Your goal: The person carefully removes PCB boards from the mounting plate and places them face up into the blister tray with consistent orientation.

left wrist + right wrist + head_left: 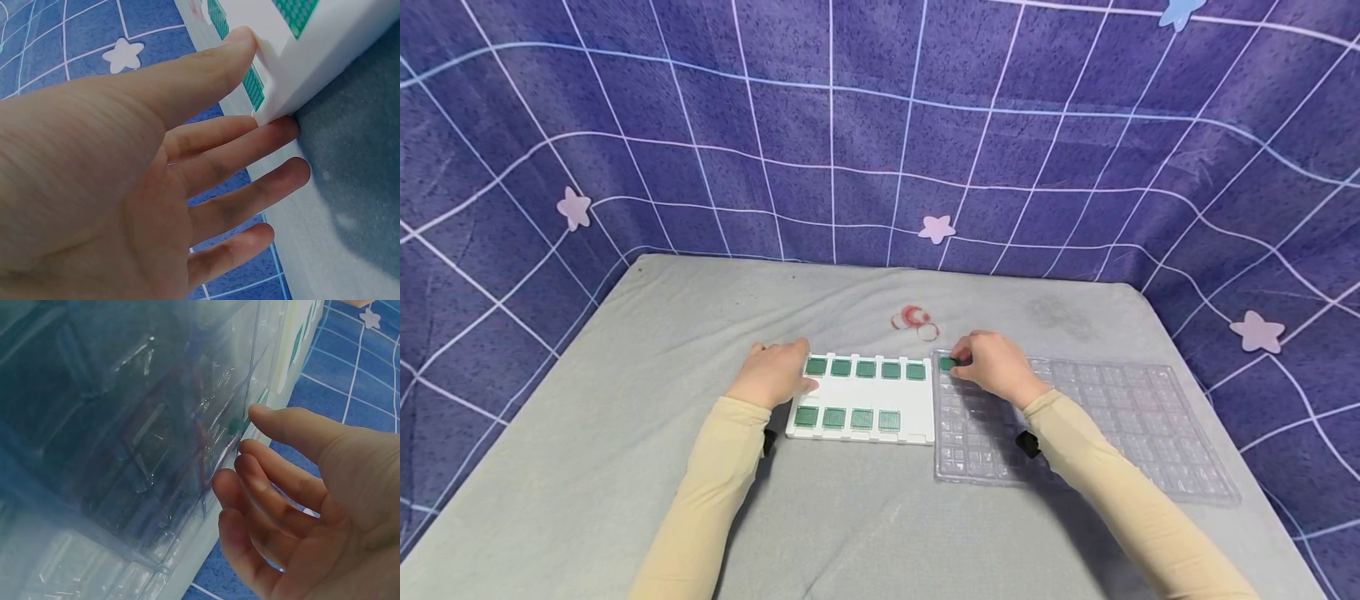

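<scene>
Sleeves (707, 492) cross the worktop (835, 517), curtain (850, 129) along its far edge; left hand (772, 372) pinches nine-chip white tray (867, 392), right hand (997, 367) a chip (946, 364) at the right-edge clear tray (1120, 417).

The tray (863, 390) is coloured white, the chips (862, 419) green; the violet-blue curtain (797, 125) is patterned with a pale grid.

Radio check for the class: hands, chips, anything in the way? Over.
Left hand holds left end of white tray. Right hand at green chip, far-left corner of clear tray, grip unclear. Nine more chips in white tray. No obstruction visible.
</scene>
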Available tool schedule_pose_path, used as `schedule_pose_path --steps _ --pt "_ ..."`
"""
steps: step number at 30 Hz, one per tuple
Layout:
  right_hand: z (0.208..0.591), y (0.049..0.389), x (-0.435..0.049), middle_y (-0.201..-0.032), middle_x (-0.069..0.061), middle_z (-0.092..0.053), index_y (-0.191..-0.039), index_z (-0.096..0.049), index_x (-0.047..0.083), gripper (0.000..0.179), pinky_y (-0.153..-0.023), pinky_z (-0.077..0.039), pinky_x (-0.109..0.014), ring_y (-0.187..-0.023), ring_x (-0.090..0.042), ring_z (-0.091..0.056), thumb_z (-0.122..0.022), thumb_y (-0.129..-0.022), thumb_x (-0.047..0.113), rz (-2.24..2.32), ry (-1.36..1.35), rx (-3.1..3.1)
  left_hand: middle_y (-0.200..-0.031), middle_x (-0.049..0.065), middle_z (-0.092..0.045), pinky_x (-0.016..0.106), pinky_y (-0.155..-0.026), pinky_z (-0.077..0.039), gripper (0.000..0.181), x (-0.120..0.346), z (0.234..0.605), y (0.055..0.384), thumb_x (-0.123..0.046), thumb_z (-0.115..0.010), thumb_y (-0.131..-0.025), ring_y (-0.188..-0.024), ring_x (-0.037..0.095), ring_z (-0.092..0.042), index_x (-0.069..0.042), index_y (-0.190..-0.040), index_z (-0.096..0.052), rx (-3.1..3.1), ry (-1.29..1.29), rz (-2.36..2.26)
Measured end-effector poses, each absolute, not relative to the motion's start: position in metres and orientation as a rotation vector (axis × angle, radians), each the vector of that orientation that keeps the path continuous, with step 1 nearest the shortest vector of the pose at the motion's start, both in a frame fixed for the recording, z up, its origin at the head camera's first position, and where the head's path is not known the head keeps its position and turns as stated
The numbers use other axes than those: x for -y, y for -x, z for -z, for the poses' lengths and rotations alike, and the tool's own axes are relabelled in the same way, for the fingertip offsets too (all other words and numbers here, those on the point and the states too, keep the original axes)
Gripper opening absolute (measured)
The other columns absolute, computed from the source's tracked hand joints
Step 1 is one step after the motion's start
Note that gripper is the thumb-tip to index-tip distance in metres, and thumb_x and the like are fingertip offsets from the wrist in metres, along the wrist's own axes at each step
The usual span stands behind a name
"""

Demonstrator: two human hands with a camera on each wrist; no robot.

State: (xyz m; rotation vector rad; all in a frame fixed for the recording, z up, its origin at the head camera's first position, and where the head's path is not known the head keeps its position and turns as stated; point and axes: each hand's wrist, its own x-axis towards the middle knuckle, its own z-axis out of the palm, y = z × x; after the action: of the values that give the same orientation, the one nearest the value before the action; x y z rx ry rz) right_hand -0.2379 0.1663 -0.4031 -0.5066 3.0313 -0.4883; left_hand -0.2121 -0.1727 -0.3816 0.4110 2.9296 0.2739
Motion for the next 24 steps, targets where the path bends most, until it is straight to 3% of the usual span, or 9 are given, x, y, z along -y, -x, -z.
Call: schedule_pose_path --steps 24 --pt "0.4031 0.2394 -0.1673 -0.093 -0.004 -0.074 -0.100 -0.076 0.013 0.021 -0.075 -0.055 -0.041 -0.085 -0.020 -0.070 -0.083 -0.083 0.022 0.532 0.492 -3.046 -0.100 0.013 -0.074 0.047 -0.089 -0.041 0.037 0.1714 0.3815 0.2117 -0.029 -0.078 -0.090 -0.095 0.037 -0.069 -0.003 -0.108 -0.060 -2.921 -0.409 -0.267"
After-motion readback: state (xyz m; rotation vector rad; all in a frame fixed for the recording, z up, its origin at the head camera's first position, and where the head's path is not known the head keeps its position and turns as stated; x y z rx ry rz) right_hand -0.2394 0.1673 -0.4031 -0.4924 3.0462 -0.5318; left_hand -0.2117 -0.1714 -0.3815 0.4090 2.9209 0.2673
